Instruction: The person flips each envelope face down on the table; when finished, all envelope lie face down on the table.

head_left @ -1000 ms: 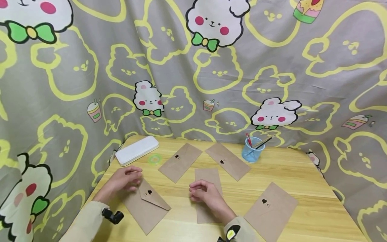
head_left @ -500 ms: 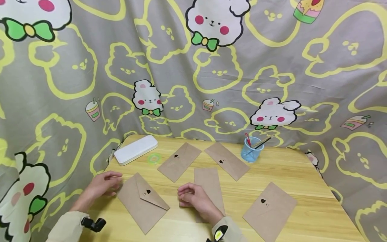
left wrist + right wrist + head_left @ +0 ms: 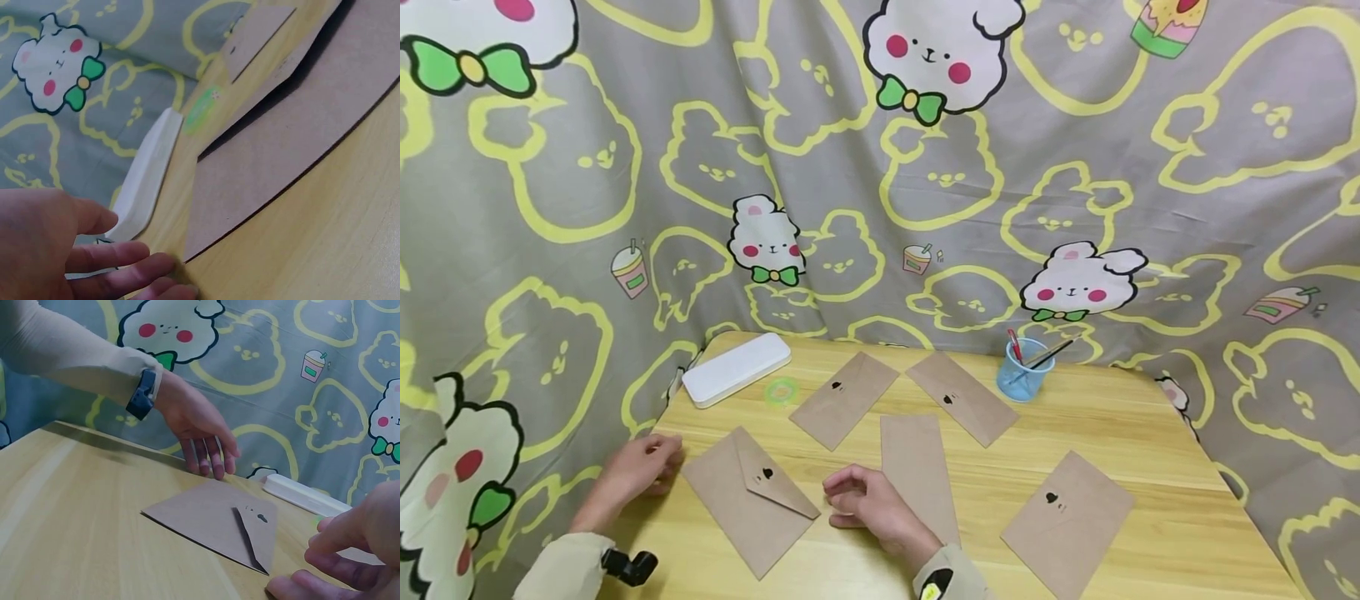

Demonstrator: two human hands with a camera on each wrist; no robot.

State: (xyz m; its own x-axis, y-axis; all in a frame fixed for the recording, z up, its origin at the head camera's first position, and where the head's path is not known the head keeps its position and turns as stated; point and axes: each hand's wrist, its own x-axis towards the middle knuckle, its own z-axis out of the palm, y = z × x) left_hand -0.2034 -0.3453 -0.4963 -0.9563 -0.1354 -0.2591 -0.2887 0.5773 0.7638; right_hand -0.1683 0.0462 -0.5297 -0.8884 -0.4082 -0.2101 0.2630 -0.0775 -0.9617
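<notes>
A brown paper envelope (image 3: 752, 517) lies at the left front, its pointed flap (image 3: 778, 483) slightly raised and marked with a small black print. Just off its left corner is my left hand (image 3: 632, 475), fingers loosely bent and holding nothing; the left wrist view shows the same hand (image 3: 106, 250) near the envelope's corner. My right hand (image 3: 876, 508) hovers between this envelope and a plain-faced one (image 3: 917, 467) in the middle, which it partly covers. Nothing is between its relaxed fingers, which the right wrist view shows (image 3: 337, 540) near the flap's tip.
Two more envelopes (image 3: 844, 400) (image 3: 964, 400) lie at the back and another (image 3: 1067, 525) at the right. A white case (image 3: 737, 369), a green tape roll (image 3: 782, 391) and a blue pen cup (image 3: 1024, 375) stand near the patterned curtain (image 3: 850, 167).
My left hand has drawn away from the left envelope's top, leftward to beyond its corner. My right hand has shifted left, off the middle envelope, towards the flap. The envelopes lie as before.
</notes>
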